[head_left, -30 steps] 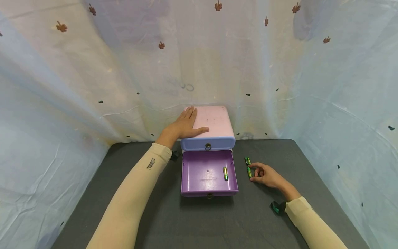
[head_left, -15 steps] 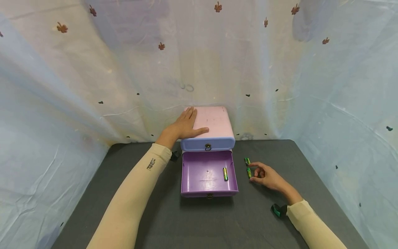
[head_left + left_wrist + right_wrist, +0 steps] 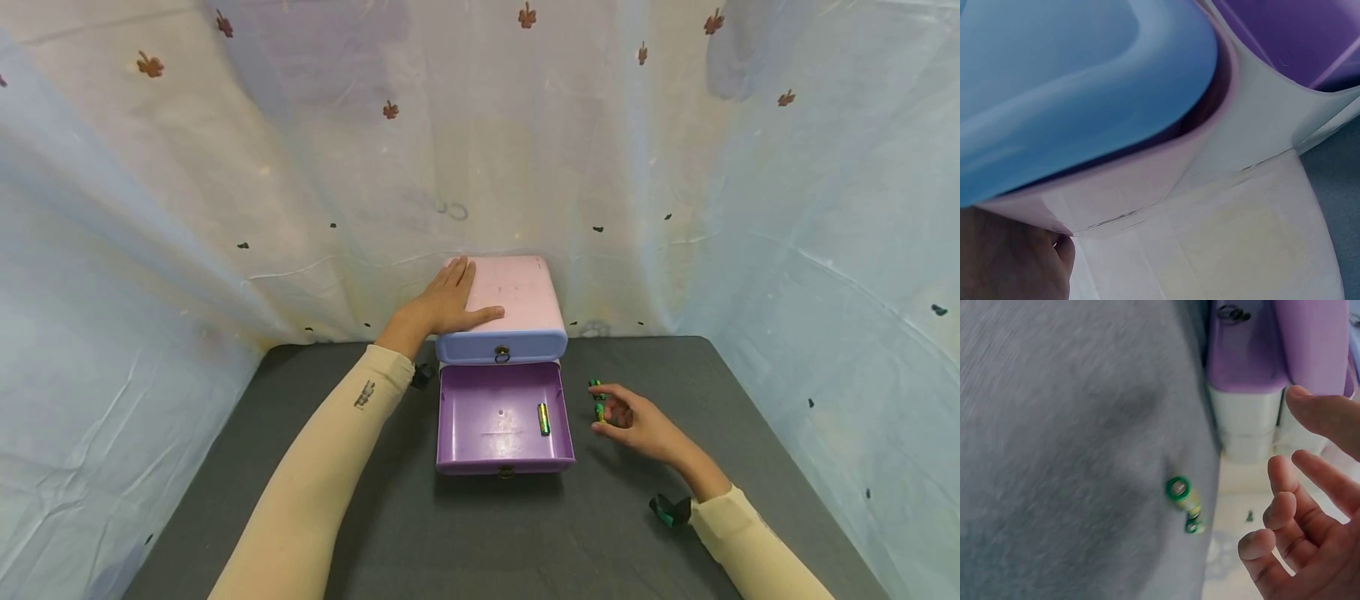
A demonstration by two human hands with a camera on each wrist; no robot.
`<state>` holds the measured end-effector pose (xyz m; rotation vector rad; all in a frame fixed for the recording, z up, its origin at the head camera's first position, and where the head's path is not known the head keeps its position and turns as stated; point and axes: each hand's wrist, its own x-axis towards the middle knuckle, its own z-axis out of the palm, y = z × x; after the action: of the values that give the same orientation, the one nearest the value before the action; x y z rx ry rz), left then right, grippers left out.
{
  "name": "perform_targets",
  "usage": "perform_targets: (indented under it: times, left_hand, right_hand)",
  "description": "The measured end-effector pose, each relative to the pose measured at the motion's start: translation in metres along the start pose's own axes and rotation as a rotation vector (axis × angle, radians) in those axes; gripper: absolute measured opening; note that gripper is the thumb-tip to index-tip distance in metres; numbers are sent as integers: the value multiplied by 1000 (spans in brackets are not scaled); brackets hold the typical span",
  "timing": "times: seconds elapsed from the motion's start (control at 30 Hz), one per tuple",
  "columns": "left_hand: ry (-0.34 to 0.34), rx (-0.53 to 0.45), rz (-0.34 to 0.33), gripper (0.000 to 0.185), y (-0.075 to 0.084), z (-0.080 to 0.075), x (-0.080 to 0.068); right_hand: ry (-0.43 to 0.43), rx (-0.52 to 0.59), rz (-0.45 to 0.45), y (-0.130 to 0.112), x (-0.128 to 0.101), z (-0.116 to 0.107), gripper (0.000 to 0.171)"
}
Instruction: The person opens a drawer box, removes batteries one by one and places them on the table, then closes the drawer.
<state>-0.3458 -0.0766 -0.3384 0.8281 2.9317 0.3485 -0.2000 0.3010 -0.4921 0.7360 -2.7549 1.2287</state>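
My left hand (image 3: 447, 302) lies flat, fingers straight, on the pink top of a small drawer box (image 3: 521, 287). Its blue upper drawer (image 3: 501, 344) is closed. The purple lower drawer (image 3: 487, 417) is pulled out, with one green battery (image 3: 543, 418) lying in it. Two more green batteries (image 3: 596, 385) (image 3: 599, 410) lie on the dark mat right of the drawer. My right hand (image 3: 611, 412) hovers beside the nearer one, fingers loosely curled. In the right wrist view the fingertips (image 3: 1280, 467) stand apart from the batteries (image 3: 1180, 489), holding nothing.
The dark grey mat (image 3: 375, 517) covers the table. A pale draped cloth (image 3: 225, 208) closes in the back and both sides. The box stands against the back cloth. The left wrist view shows only the blue drawer front (image 3: 1072, 81) and the purple drawer (image 3: 1285, 31) up close.
My right hand has shifted slightly left and forward, closer round the nearer battery on the mat. The left hand, box and drawer have not moved.
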Motion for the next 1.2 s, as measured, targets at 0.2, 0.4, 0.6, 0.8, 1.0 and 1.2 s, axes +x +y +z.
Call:
perform_targets:
  times: [0.2, 0.4, 0.6, 0.8, 1.0, 1.2]
  left_hand:
    - [16, 10, 7, 115, 2, -1, -3]
    - [14, 16, 6, 115, 1, -1, -2]
    - [13, 23, 7, 114, 1, 0, -2]
    - [11, 14, 6, 115, 2, -2, -4]
    - [14, 12, 6, 115, 3, -2, -5]
    - [-4, 6, -5, 116, 2, -1, -3]
  right_hand:
    - [5, -15, -47, -15, 2, 0, 59]
    - [16, -30, -78, -31, 4, 1, 57]
    - [29, -30, -108, -47, 5, 3, 58]
    - [33, -16, -125, -61, 8, 8, 60]
    - [17, -34, -117, -65, 12, 15, 63]
    - [1, -38, -104, -68, 15, 20, 67]
